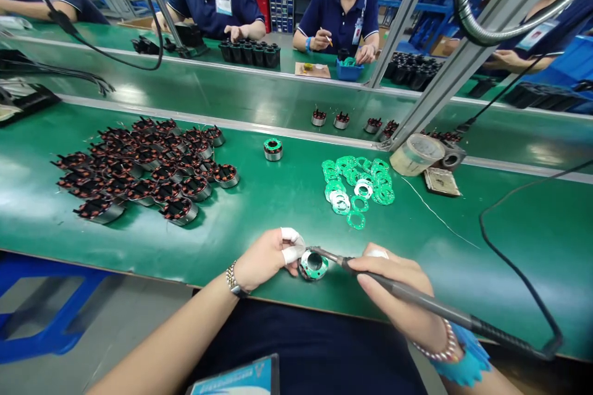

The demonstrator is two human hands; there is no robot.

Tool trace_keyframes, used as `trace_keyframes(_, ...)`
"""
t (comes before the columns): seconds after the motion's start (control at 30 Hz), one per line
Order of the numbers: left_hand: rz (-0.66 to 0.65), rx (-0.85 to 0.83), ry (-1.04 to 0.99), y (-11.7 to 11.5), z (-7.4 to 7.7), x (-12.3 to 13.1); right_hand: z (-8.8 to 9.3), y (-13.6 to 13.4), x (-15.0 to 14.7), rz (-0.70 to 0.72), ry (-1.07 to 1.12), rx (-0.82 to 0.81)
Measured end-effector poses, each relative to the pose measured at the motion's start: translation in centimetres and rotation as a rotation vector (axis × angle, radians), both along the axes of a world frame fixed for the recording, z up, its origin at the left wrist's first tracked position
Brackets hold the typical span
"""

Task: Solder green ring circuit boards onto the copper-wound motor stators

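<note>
My left hand (pixel 267 257), with white finger cots on its thumb and a finger, grips a motor stator (pixel 314 265) at the near edge of the bench. A green ring-shaped circuit board lies on top of that stator. In my right hand (pixel 397 289) is a soldering iron (pixel 407 294), held like a pen. Its tip points left and meets the board's upper rim, close to my left fingertips; whether it touches cannot be made out. Farther back, a single stator with a green ring board (pixel 273 149) stands upright on the bench.
Many bare stators (pixel 148 166) crowd the bench's left side. Loose green ring boards (pixel 356 185) lie to the right of centre. Beside a metal post stand a solder spool (pixel 417 154) and a small tray (pixel 442 182). The iron's cable (pixel 514 271) loops at right. Co-workers sit opposite.
</note>
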State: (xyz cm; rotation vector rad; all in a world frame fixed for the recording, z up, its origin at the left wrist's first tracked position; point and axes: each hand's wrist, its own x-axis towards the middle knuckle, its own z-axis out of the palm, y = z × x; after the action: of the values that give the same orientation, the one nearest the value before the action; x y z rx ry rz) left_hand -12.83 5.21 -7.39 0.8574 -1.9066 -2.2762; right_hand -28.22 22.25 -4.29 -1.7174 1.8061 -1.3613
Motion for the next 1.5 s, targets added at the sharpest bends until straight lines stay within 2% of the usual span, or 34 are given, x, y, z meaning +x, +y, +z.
trace_keyframes(0.33,0.002,0.02,-0.009,-0.2,-0.2,0.0,0.5,-0.4,0.1,0.07,-0.005,-0.012)
trace_keyframes(0.53,0.007,0.022,-0.025,-0.2,0.0,-0.2,0.9,-0.1,-0.5,0.033,-0.002,-0.016)
trace_keyframes(0.67,0.008,0.046,-0.018,-0.2,-0.1,-0.2,1.4,0.0,-1.5,-0.066,0.032,-0.063)
trace_keyframes(0.8,-0.006,0.039,-0.032,0.0,-0.5,-0.1,1.5,-0.4,-2.8,-0.244,0.085,-0.098)
trace_keyframes(0.9,-0.109,-0.041,-0.084,-0.7,0.1,0.1,1.3,-0.8,-4.2,-0.389,0.119,-0.135)
trace_keyframes(0.97,-0.235,-0.261,-0.101,-2.1,1.5,-0.2,1.0,-1.2,-5.1,-0.461,0.119,-0.166)
trace_keyframes(1.03,-0.316,-0.654,-0.122,-4.4,3.2,-1.1,0.4,-1.6,-6.1,-0.53,0.095,-0.214)
trace_keyframes(1.1,-0.255,-1.094,-0.219,-7.5,4.6,-2.7,-0.3,-2.0,-6.8,-0.596,0.064,-0.266)
trace_keyframes(1.13,-0.165,-1.271,-0.298,-9.2,5.1,-3.6,-0.7,-2.1,-7.2,-0.621,0.055,-0.291)
trace_keyframes(1.17,-0.072,-1.381,-0.393,-11.0,5.3,-4.6,-1.0,-2.2,-7.5,-0.636,0.053,-0.309)
trace_keyframes(1.23,-0.019,-1.431,-0.457,-14.3,5.2,-6.5,-1.5,-2.2,-8.0,-0.644,0.065,-0.332)
trace_keyframes(1.33,-0.076,-1.404,-0.501,-17.8,4.6,-8.7,-1.7,-1.8,-8.4,-0.676,0.059,-0.341)
trace_keyframes(1.5,-0.27,-1.296,-0.486,-20.4,4.9,-10.6,-1.1,-0.9,-8.1,-0.707,0.085,-0.296)
